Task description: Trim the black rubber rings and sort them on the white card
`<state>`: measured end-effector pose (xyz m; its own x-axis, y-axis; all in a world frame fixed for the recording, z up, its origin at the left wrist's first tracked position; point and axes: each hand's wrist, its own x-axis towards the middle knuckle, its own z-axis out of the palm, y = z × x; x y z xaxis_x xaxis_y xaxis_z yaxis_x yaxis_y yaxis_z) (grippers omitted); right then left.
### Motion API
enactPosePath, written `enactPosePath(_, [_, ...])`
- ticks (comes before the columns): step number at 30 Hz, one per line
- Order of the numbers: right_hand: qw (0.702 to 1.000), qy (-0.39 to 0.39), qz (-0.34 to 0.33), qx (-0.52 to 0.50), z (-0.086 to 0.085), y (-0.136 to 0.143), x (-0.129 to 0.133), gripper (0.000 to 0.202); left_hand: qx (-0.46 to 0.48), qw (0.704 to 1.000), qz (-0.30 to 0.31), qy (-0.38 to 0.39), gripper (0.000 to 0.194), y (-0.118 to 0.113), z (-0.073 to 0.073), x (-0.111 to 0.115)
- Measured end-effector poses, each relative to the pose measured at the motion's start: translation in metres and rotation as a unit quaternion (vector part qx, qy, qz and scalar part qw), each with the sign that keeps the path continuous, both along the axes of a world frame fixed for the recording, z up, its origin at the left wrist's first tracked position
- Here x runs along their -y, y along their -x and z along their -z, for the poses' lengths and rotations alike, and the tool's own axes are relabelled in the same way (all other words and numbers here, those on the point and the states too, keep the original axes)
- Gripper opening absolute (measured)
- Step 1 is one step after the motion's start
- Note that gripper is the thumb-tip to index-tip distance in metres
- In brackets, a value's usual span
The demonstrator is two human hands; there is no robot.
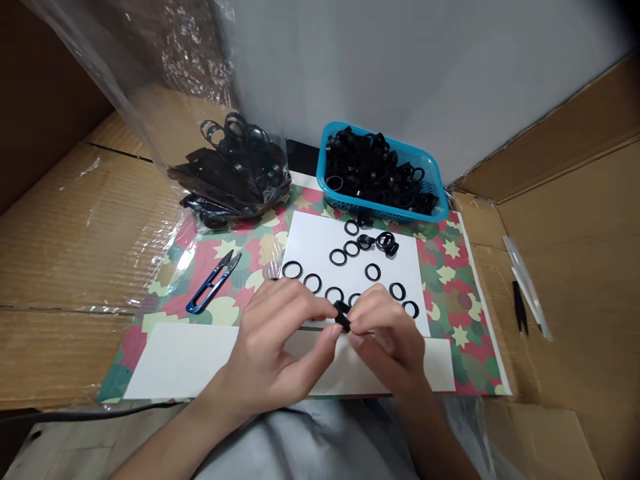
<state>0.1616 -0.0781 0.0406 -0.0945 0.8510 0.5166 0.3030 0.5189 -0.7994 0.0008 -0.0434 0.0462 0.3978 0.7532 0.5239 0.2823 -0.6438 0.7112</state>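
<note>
Between the fingertips of both hands is a small black ring (343,316), held over the near edge of a white sheet (315,240). My left hand (285,340) pinches its left side, and my right hand (387,337) grips the right side. Just beyond the fingers, several loose black rings (293,269) lie spread on the sheet, some partly hidden by my hands. Farther back on the sheet, more rings (385,241) sit close together, a few overlapping.
A blue basket (440,190) full of black rings stands at the back. Left of it is a clear plastic bag (235,177) of black pieces. Blue-handled snips (213,283) lie on the patterned mat (187,250). Black tweezers (520,308) rest at the right on cardboard.
</note>
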Motion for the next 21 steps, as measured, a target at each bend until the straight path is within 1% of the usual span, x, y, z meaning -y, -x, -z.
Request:
enactPosePath(4, [0.995, 0.068, -0.020, -0.066, 0.018, 0.003, 0.009, 0.012, -0.027, 0.999, 0.025, 0.025, 0.008, 0.006, 0.010, 0.005])
enactPosePath(8, [0.982, 0.127, -0.033, -0.136, 0.038, 0.005, 0.020, 0.007, -0.047, 0.997, 0.040, 0.047, 0.009, 0.009, 0.022, 0.012])
enactPosePath(12, [0.967, 0.160, -0.040, -0.196, 0.052, 0.006, 0.029, 0.006, -0.050, 0.996, 0.049, 0.063, 0.010, 0.008, 0.032, 0.017])
enactPosePath(15, [0.949, 0.199, -0.052, -0.239, 0.057, 0.004, 0.032, 0.006, -0.053, 0.995, 0.050, 0.067, 0.009, 0.007, 0.036, 0.018])
enactPosePath(18, [0.929, 0.225, -0.067, -0.286, 0.058, 0.001, 0.031, 0.008, -0.051, 0.996, 0.049, 0.062, 0.010, 0.008, 0.038, 0.017])
enactPosePath(21, [0.923, 0.234, -0.084, -0.292, 0.055, -0.002, 0.029, 0.008, -0.057, 0.996, 0.047, 0.054, 0.008, 0.011, 0.038, 0.016])
